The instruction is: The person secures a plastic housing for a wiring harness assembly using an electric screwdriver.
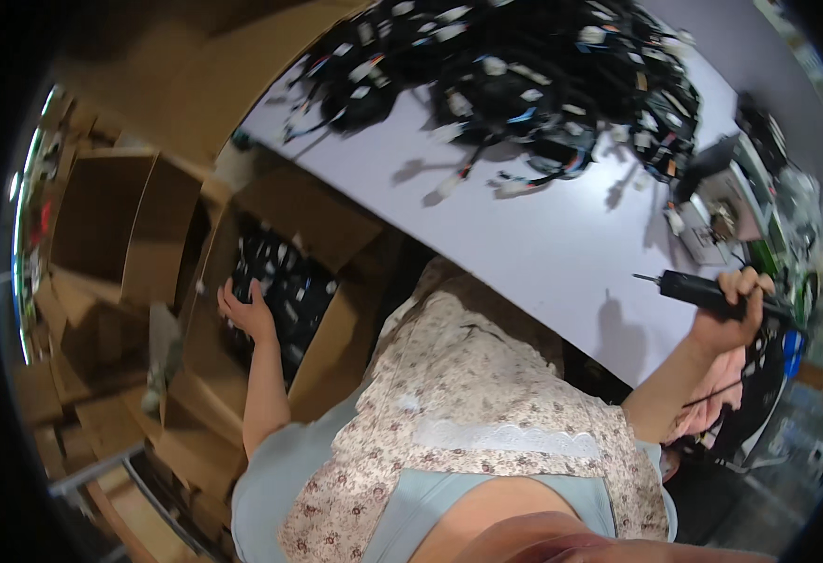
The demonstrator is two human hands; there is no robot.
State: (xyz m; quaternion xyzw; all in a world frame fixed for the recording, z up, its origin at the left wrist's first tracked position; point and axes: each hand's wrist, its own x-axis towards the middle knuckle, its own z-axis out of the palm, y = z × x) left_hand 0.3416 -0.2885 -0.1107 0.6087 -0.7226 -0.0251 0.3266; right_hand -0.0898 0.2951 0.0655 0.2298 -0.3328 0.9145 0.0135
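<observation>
My left hand [247, 312] reaches down into an open cardboard box [336, 347] on my left and rests on the black cable bundles with white connectors [285, 281] inside it; whether its fingers grip one is hidden. My right hand [735, 314] is raised over the right edge of the white table [543, 244] and is closed around a black pen-shaped hand tool [702, 291] with a thin metal tip pointing left. A large heap of black wire harnesses [524, 66] lies on the table's far side.
Several more open cardboard boxes [102, 225] stand to the left of the one I reach into. A small device and clutter [725, 211] sit at the table's right end. My flowered apron [486, 422] fills the lower middle.
</observation>
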